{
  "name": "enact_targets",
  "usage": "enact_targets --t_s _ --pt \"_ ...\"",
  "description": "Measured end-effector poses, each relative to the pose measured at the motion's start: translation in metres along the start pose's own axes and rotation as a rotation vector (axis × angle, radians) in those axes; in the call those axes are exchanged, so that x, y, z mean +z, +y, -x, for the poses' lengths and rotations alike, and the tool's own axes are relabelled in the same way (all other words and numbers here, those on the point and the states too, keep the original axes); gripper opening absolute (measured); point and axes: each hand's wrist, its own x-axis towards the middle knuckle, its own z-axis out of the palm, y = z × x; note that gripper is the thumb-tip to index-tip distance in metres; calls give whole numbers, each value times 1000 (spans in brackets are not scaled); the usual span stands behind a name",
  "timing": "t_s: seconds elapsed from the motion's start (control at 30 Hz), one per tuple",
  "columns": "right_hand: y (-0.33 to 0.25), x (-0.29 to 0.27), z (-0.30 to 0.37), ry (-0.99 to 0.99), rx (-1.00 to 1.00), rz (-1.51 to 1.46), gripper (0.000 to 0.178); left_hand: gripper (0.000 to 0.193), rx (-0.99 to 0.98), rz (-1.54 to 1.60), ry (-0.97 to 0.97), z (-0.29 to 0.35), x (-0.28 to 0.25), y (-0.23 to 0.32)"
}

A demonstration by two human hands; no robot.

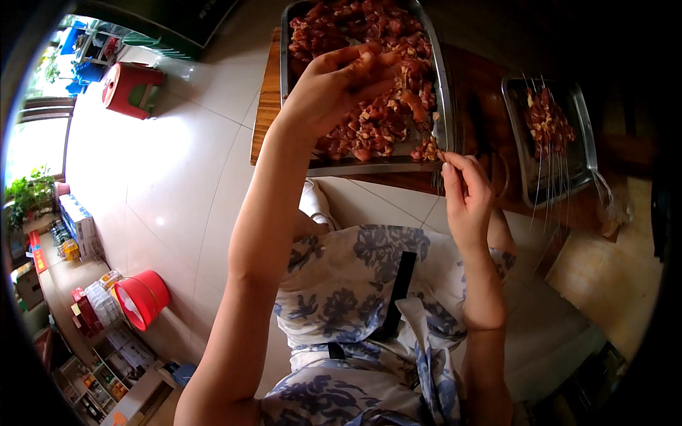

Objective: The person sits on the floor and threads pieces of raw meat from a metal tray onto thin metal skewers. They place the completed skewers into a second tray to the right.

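Note:
A large metal tray of raw meat pieces is on the wooden table in front of me. Over the meat, my left hand is open, its fingers stretched toward the right side of the tray; no piece shows clearly in its grasp. At the tray's near right corner my right hand is closed, thumb and fingertips pinching a thin skewer. Several small meat pieces are bunched beside these fingertips, apparently on the skewer, most of which is hidden.
Right of the big tray, a smaller metal tray holds several loaded meat skewers, their bare ends over its near edge. A clear plastic bag lies by its corner. On the tiled floor to the left are a red stool and a red bucket.

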Motion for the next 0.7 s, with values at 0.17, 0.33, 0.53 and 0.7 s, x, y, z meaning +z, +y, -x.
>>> enact_targets --t_s 0.17,0.33,0.53,0.7 --pt "-3 3 1 2 -26 -7 10 28 56 -11 8 2 0 -1" --pt "0 2 0 28 -50 26 10 25 161 -284 121 1 -6 4" --pt "9 -4 0 46 -18 42 10 20 418 -1648 470 8 -43 7" --pt "11 -7 -1 61 12 67 9 24 435 -1738 537 13 -38 10"
